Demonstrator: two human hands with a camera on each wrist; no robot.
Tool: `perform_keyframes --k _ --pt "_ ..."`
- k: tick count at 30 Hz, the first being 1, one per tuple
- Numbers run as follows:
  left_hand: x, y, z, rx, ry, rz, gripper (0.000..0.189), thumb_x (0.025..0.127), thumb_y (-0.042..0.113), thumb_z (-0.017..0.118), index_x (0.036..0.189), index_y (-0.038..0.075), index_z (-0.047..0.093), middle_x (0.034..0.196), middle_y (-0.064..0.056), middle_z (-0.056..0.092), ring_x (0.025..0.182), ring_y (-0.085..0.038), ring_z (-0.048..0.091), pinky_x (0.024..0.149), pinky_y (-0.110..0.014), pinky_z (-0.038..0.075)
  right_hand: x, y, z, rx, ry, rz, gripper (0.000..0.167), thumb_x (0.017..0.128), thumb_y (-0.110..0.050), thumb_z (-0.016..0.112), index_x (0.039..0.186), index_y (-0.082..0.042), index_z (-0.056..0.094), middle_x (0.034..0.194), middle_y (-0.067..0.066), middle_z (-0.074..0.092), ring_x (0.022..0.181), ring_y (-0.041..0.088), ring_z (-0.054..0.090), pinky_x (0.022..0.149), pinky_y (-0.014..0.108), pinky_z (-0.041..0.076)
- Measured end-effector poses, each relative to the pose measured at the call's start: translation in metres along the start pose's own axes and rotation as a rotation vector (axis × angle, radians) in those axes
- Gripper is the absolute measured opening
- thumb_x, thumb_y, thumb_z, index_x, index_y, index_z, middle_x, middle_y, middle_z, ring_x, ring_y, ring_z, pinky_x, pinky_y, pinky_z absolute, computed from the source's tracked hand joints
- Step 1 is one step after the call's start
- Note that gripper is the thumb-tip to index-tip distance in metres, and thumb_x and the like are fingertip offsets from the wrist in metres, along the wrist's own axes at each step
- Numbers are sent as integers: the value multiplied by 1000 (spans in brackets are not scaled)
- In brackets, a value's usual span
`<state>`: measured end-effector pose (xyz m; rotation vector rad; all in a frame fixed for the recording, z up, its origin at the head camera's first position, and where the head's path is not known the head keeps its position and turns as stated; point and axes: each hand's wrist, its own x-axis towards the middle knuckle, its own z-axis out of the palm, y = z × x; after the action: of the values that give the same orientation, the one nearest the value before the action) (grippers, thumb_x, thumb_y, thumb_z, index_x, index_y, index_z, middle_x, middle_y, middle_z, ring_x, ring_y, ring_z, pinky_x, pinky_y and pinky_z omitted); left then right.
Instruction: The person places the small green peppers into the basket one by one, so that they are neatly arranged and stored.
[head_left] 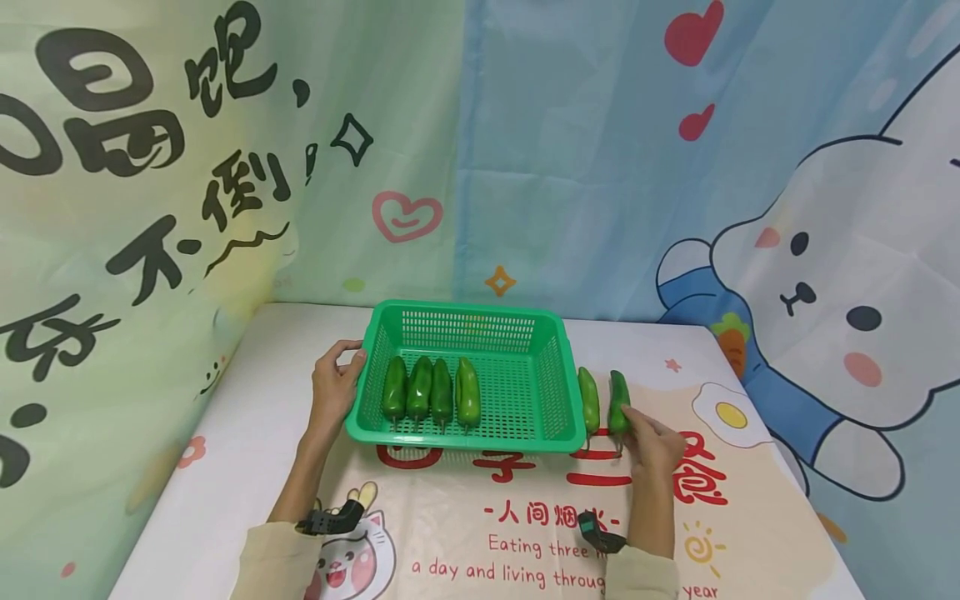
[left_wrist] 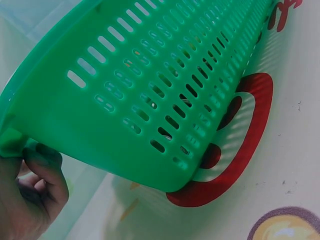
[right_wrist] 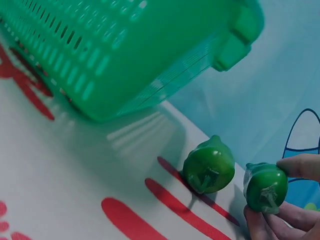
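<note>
A green plastic basket (head_left: 480, 309) with slotted walls stands on the table. My left hand (head_left: 335, 385) grips its left rim, thumb and fingers curled at the edge, as the left wrist view also shows. Several green peppers (head_left: 467, 392) lie side by side in the basket's left half, stems toward me. Right of the basket, my right hand (head_left: 654, 444) pinches another green pepper (head_left: 618, 393) between thumb and fingers; the stem end of this pepper (right_wrist: 267, 186) faces the right wrist camera. Between it and the basket lies one more pepper (head_left: 588, 398).
A printed mat (head_left: 450, 533) with red lettering and cartoon figures covers the front of the white table (head_left: 225, 442). Behind the table hangs a blue-green curtain (head_left: 570, 208) printed with a rabbit and black characters. Both wrists wear dark bands.
</note>
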<state>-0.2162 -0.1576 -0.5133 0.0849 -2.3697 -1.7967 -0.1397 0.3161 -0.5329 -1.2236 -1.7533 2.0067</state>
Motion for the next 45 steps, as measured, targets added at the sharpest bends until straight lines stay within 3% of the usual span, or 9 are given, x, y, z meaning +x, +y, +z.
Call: perform_keyframes --k 2,4,7,10,13,17,28,38,45 --pt "0 0 0 0 -2 1 33 115 23 57 139 2 67 91 -32 79 56 -3 69 55 -21 55 1 -1 -2 55 -9 55 59 98 -33 84 147 -7 66 87 -14 72 82 -1 75 96 22 61" --pt "-1 0 0 3 -4 2 33 115 22 56 139 2 67 91 -32 79 56 -3 69 55 -21 55 2 -2 -5 109 -8 100 44 96 -35 86 132 -14 75 76 -15 73 80 0 76 93 22 62" --pt "-1 1 0 3 -4 2 33 115 22 56 139 2 67 91 -32 79 56 -3 69 55 -21 55 1 -4 -8 255 -33 156 20 93 -31 89 97 -15 79 77 -10 77 80 3 77 87 24 65" --pt "-1 1 0 4 -2 1 33 115 22 56 139 2 67 92 -32 79 56 -3 69 55 -21 55 0 -7 -11 454 -93 226 16 92 -23 91 82 -15 80 83 -3 82 84 7 79 85 27 66" --pt "-1 1 0 6 -1 1 33 115 22 56 139 2 67 92 -32 79 56 -3 69 55 -21 55 -1 -7 -13 583 -173 267 11 95 -18 87 88 -11 81 90 1 84 91 10 81 88 29 66" --pt "0 1 0 8 0 3 33 115 23 56 139 2 67 90 -30 79 56 -3 68 55 -21 55 -2 -6 -13 641 -235 270 7 98 -17 84 98 -11 80 97 2 86 96 12 81 95 32 65" --pt "0 2 -1 -6 -9 6 34 115 24 56 139 2 67 89 -30 80 56 -4 69 55 -21 56 -3 -11 -10 708 -194 375 41 91 -23 91 123 -13 68 96 1 85 99 12 81 110 32 59" --pt "1 5 -1 -14 -15 3 35 115 24 57 140 2 67 89 -30 80 57 -4 69 55 -21 55 -7 -14 -9 695 -189 373 38 91 -24 92 120 -12 69 97 2 85 99 14 81 109 33 59" --pt "0 3 0 2 -5 1 34 115 23 56 139 2 68 92 -31 80 57 -4 70 55 -21 56 -14 -20 -9 731 -194 379 55 87 -21 96 132 -15 65 101 3 84 105 15 81 110 32 58"
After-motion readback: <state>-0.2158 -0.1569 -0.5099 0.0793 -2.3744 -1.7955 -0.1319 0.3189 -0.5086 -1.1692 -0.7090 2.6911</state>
